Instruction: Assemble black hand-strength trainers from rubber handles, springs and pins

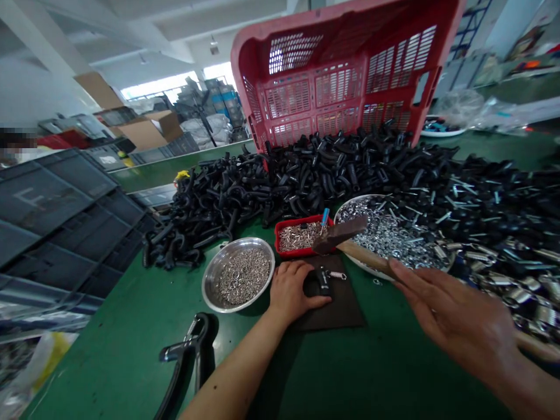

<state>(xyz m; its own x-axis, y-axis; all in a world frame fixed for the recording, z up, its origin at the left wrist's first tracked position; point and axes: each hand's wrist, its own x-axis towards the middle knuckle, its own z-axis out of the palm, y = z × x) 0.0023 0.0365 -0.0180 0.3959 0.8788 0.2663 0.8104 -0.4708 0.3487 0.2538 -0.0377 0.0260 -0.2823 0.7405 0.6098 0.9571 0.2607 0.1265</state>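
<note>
Black part lies toward the far edge of the brown pad, pinched in my left hand, while my right hand, wrapped around the hammer, angles it away leftward.

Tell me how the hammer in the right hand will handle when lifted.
The hammer likely feels head-heavy: its thick, dark head looks like metal. The wooden handle should stay stiff, being thick and straight. Laid down, it probably won't roll far, since its head juts crosswise.
</note>
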